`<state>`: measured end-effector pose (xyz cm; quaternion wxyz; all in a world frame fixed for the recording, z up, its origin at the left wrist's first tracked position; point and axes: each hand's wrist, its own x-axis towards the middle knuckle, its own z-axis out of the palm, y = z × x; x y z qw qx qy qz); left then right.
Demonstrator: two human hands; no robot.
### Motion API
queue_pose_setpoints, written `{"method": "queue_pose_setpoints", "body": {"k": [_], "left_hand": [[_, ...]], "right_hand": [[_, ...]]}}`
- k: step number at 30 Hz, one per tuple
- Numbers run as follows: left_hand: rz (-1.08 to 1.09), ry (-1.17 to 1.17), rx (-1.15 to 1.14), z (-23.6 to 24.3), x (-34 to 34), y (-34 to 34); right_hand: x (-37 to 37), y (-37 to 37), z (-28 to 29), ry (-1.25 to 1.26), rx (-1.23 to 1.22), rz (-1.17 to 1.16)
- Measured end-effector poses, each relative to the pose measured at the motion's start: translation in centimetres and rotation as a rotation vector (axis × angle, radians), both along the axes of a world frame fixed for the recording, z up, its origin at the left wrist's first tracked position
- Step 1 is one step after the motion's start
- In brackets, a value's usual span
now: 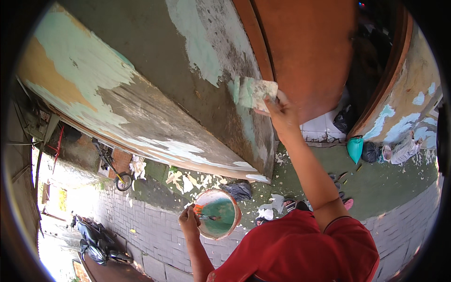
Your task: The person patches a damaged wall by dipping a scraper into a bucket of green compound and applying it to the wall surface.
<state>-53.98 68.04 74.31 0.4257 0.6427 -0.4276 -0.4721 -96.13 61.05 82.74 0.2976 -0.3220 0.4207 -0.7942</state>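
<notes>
My right hand point(283, 114) grips a flat, pale rectangular spreader point(256, 93) smeared with light green. Its far edge lies against the wall point(213, 101) beside the orange door frame, by a strip of pale green coating. Lower down, my left hand point(189, 222) is closed on the left rim of a round bucket point(237, 211). Inside the bucket is a green layer, and a tool with an orange handle point(199, 208) leans there near my left fingers. How the left fingers wrap the rim is partly hidden.
An orange door point(307, 51) stands beside a dark opening. A teal bag point(355, 149) and dark bags sit by the doorstep. Peeled paint flakes point(188, 182) and a dark plastic bag point(237, 190) lie at the wall's foot. A motorcycle point(96, 239) is parked at lower left.
</notes>
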Motion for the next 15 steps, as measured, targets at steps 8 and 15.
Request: {"method": "queue_pose_setpoints", "body": {"k": [8,15], "left_hand": [[0.021,-0.023,0.013,-0.1,-0.9,0.9],[0.015,-0.024,0.058,-1.5,-0.8,0.9]], "right_hand": [[4.4,-2.5,3.0,0.597,-0.06,-0.383],[7.6,0.0,2.0,0.72,-0.134,-0.337]]}}
